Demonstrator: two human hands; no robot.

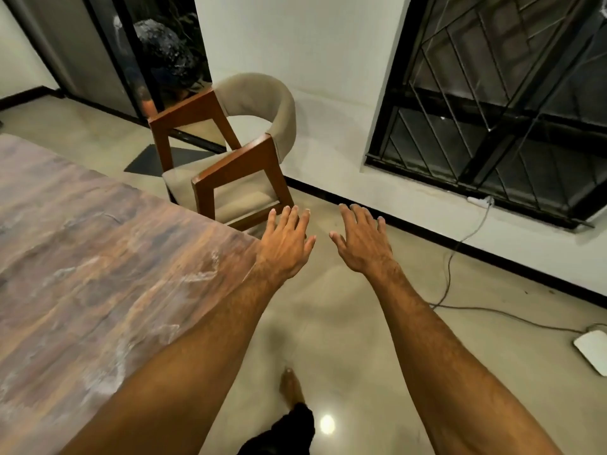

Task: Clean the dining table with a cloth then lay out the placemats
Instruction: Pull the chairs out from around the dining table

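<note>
Both hands are empty: left hand [285, 244] and right hand [361, 241] are stretched out flat, fingers straight and spread, just past the corner of the dining table [98, 241] that fills the left of the frame. No cloth or placemats in view. Risk-wise, the chair [236, 159] at centre sits close to that corner, easy to bump, and the cable [460, 244] trailing over the floor at right looks like a trip hazard. No containers to be seen
</note>
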